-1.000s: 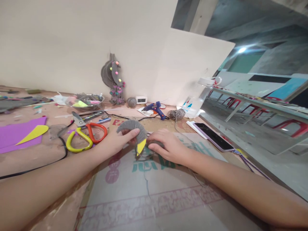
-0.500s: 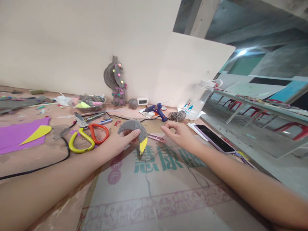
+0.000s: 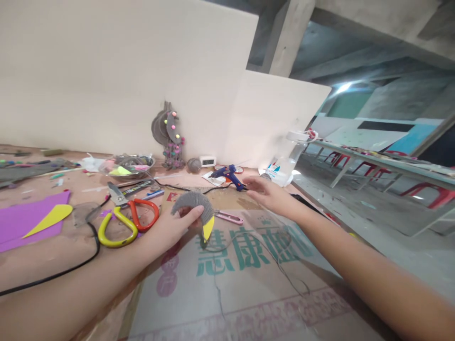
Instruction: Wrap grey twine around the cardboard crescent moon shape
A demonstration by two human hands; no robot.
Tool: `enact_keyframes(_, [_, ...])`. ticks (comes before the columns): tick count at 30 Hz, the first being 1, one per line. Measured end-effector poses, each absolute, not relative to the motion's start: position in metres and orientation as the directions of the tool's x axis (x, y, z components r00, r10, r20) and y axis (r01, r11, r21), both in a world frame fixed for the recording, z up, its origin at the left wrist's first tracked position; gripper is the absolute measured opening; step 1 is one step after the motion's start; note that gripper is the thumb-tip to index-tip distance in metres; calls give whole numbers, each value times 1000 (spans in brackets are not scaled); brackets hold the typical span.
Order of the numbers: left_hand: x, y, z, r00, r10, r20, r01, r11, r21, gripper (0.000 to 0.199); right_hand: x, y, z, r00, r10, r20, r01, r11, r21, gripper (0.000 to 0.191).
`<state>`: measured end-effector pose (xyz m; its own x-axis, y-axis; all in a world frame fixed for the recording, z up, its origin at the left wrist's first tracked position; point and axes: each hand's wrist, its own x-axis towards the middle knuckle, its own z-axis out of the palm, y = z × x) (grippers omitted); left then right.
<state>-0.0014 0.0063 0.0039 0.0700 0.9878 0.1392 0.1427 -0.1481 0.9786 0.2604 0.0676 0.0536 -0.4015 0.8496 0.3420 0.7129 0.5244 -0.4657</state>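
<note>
While the left hand (image 3: 178,222) pinches the grey crescent (image 3: 198,199), the right hand (image 3: 270,195), loosely open beside the glue gun (image 3: 227,173), should preferably touch only its handle (image 3: 237,183).

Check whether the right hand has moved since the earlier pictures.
Yes: judged against the blue glue gun, the right hand has moved forward and rightward, and is now close beside it.

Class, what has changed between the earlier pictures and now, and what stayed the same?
The right hand has moved forward and rightward, from beside the gray crescent to near the glue gun, uncovering the pink cutter; whether it touches the gun is unclear. The left hand still holds the crescent.
</note>
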Motion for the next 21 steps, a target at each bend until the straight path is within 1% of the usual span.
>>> enact_keyframes(1, [-1, 6, 5, 74, 989, 131, 139, -140, 980, 28, 266, 73, 54, -389, 860, 330, 707, 508, -492, 35])
enact_keyframes(3, [0, 5, 7, 79, 991, 111, 126, -120, 985, 29, 274, 81, 52, -373, 878, 300, 719, 478, -505, 39])
enact_keyframes(6, [0, 4, 8, 84, 993, 83, 110, -92, 990, 30, 277, 92, 41, -355, 896, 267, 771, 443, -458, 46])
enact_keyframes(9, [-1, 7, 6, 83, 994, 75, 158, -87, 984, 31, 270, 104, 33, -355, 895, 269, 805, 439, -398, 50])
enact_keyframes(11, [-2, 8, 5, 72, 996, 60, 194, -73, 978, 33, 262, 115, 30, -368, 892, 263, 819, 445, -362, 46])
enact_keyframes(13, [-3, 9, 5, 72, 997, 38, 200, -52, 978, 31, 252, 129, 29, -369, 895, 250, 831, 438, -342, 38])
enact_keyframes(16, [-1, 8, 8, 87, 996, 22, 182, -38, 983, 27, 236, 152, 24, -330, 911, 248, 855, 400, -330, 37])
enact_keyframes(21, [3, 6, 12, 115, 993, -17, 115, 4, 993, 23, 218, 172, 17, -308, 921, 239, 870, 374, -321, 27])
